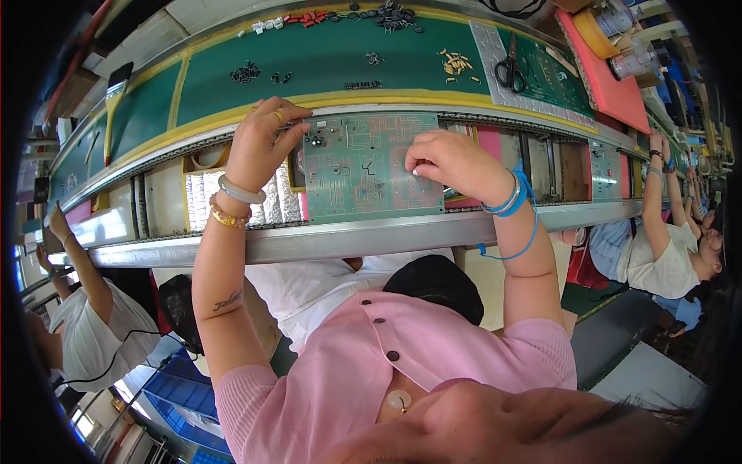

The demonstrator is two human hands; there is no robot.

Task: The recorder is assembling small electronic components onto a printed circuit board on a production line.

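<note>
A green circuit board point(340, 182) lies across the rails in front of me, with a few small black parts point(315, 141) standing near its upper left corner. At that corner my left hand point(267, 147) is closed, thumb and forefinger pinched together; whatever is between them is too small to make out. Over the board's right part hangs my right hand point(456, 161), fingers curled in. A tiny pale spot shows at its fingertips, and I cannot tell whether it is a nail or a part. A blue strap with a cord point(522, 193) circles my right wrist.
Beyond the rail, a green bench point(325, 66) carries piles of black parts point(246, 72), yellow parts point(456, 63) and red parts point(305, 18). Scissors point(510, 68) lie at right, a brush point(115, 104) at left. A metal rail point(363, 237) runs nearest me. Co-workers sit on both sides.
</note>
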